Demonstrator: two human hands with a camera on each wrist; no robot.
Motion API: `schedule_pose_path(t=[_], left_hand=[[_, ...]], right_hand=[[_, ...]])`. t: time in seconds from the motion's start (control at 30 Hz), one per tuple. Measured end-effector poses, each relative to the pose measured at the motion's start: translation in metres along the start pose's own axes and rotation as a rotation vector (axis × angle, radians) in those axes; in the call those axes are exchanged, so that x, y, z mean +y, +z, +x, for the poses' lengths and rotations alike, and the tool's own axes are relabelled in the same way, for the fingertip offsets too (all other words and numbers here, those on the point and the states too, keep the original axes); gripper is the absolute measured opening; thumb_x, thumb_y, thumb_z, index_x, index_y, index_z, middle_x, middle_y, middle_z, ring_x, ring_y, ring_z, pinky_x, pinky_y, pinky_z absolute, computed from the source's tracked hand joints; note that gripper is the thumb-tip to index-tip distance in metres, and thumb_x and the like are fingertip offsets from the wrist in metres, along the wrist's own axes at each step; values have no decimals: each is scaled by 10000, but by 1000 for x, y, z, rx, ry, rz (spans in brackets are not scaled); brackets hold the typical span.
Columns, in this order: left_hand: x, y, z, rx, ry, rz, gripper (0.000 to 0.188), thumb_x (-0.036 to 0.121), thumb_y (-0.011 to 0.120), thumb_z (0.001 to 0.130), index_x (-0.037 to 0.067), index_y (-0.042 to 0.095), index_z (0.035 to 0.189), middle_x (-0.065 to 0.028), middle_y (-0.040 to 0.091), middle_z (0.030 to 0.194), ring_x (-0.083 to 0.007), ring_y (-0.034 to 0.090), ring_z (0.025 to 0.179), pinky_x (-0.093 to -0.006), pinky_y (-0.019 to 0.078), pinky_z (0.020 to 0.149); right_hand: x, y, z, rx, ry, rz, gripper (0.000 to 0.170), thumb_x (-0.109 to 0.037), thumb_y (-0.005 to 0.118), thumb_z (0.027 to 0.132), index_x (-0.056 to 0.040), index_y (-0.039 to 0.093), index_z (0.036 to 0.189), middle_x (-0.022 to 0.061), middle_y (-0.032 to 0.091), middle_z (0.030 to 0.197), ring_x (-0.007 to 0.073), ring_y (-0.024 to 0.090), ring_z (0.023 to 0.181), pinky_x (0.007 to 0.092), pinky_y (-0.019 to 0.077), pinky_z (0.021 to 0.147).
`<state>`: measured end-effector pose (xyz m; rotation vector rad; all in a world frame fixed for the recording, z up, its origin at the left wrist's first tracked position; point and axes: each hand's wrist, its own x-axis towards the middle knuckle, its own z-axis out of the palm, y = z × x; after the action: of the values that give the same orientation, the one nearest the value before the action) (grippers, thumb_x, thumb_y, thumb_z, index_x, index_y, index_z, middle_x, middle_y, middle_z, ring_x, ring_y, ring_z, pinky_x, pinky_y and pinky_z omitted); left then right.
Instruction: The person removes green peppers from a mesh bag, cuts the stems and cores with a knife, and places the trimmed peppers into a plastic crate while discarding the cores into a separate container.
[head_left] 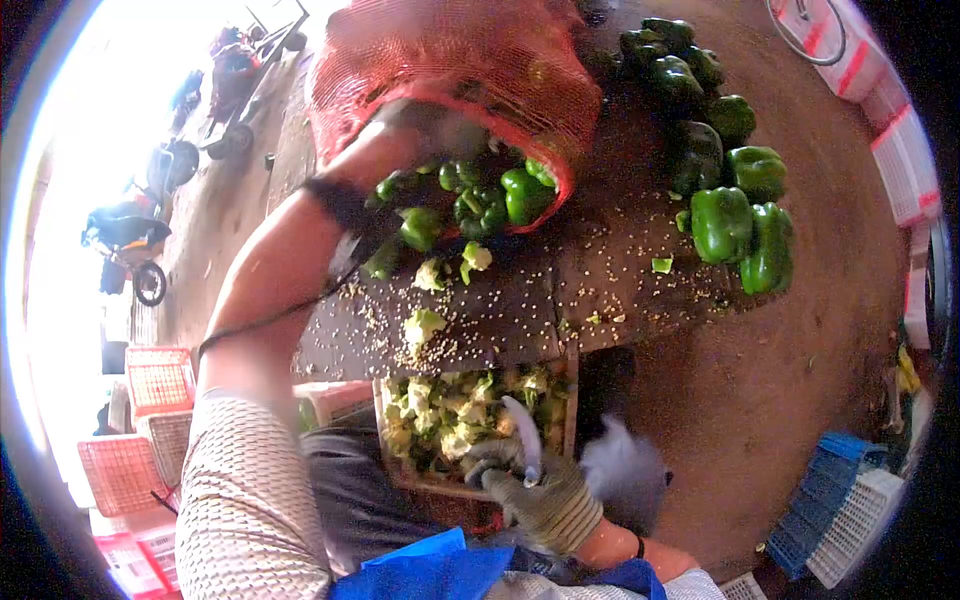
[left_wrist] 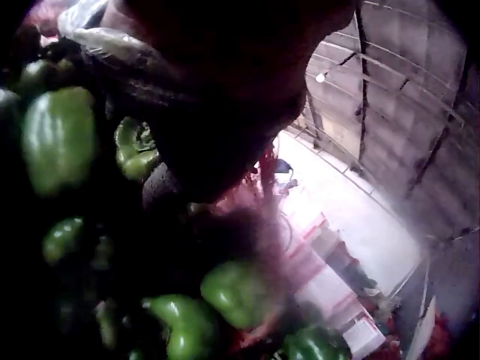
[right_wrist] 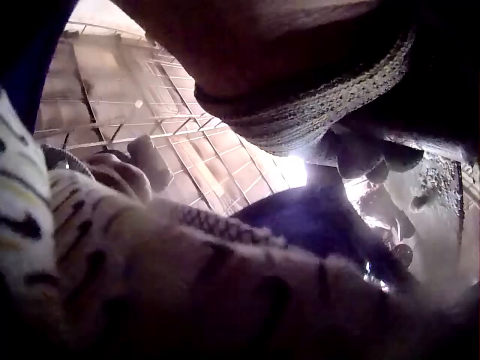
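Both my hands are well apart: the left hand (head_left: 428,128) is far forward, inside the mouth of a red mesh sack (head_left: 455,50), while the right hand (head_left: 545,500), in a grey knitted glove with a striped cuff, is low and close to my body. In the right I grip a knife with a pale curved blade (head_left: 523,430), its tip pointing away from me and slightly left. How the left fingers lie, and whether they hold anything, I cannot tell; the hand is blurred and shadowed.

I judge that the relation that counts is between the left hand and the glossy green bell peppers (head_left: 525,195) in the sack's mouth. They lie just beside that hand, toward me and to its right, so the left is much the nearer. From the right hand they lie straight ahead, beyond a shallow crate (head_left: 571,400) of pale pepper cores (head_left: 455,410) and a strip of dark bench (head_left: 520,330) scattered with seeds. These peppers lie jumbled, with no shared long axis.

More green peppers (head_left: 720,225) are heaped to the right of the sack, well apart from both hands; the nearest two lie side by side, their length running roughly toward me.
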<state>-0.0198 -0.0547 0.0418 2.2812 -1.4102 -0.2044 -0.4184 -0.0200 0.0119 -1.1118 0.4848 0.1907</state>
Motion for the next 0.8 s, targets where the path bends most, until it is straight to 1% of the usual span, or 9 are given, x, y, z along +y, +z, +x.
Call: schedule_pose_path(t=[0.07,0.2,0.37,0.43,0.47,0.53,0.6,0.73,0.8], left_hand=[[-30,-16,-62,2,105,194,596,175,743,798,81,511,1339,-130,631,1220,-245,637,1058,-367,528,915],[10,-32,-216,138,-455,-888,886,-17,798,707,79,355,1468,-126,539,1354,-238,586,1164,-389,532,963],[91,-2,-319,288,-627,-1879,796,289,753,840,96,319,1478,-149,440,1423,-294,525,1245,-422,489,1010],[106,22,-334,250,-562,-1876,793,388,702,872,85,305,1488,-131,468,1404,-264,524,1247,-394,462,1031],[112,27,-337,223,-497,-1807,834,359,722,863,72,272,1505,-133,490,1385,-234,517,1252,-356,437,1046],[127,20,-341,93,-413,-1533,968,221,815,763,45,234,1517,-141,500,1372,-236,510,1253,-353,413,1067],[124,5,-343,-28,-238,-1001,1074,147,872,662,55,231,1519,-156,483,1377,-265,489,1270,-365,394,1085],[124,-5,-348,2,-31,-680,983,193,901,621,68,357,1429,-178,535,1293,-283,538,1200,-369,443,1019],[122,-1,-354,67,-106,-797,933,194,896,634,68,382,1401,-164,570,1243,-282,563,1158,-368,460,995]], right_hand=[[-3,2,2,73,-26,-16,507,-145,674,868,-45,518,1340,66,712,990,203,644,1024,367,502,897],[5,0,3,16,-91,-282,710,-242,702,843,-67,385,1454,97,608,1257,236,539,1214,437,387,1046],[4,27,15,-23,-311,-769,462,-221,636,876,-173,547,1327,99,544,1342,283,527,1222,475,344,1077],[14,29,23,68,-907,-1488,364,-217,601,884,-195,616,1247,96,565,1304,303,520,1224,469,401,1035],[37,33,32,54,-607,-1136,275,-104,645,878,-120,671,1151,79,616,1278,234,534,1243,455,72,1210],[15,65,19,180,-744,-708,547,-115,657,879,-107,454,1387,61,545,1358,230,554,1199,412,176,1196],[15,82,11,30,-516,67,647,-117,654,882,-91,358,1456,67,538,1355,223,557,1188,391,274,1151],[33,98,8,-90,-638,173,475,-74,553,935,-84,445,1397,86,570,1305,225,581,1158,365,453,1022],[9,111,3,103,-606,-280,515,-67,588,883,-69,470,1384,127,623,1226,256,619,1093,367,489,972]])
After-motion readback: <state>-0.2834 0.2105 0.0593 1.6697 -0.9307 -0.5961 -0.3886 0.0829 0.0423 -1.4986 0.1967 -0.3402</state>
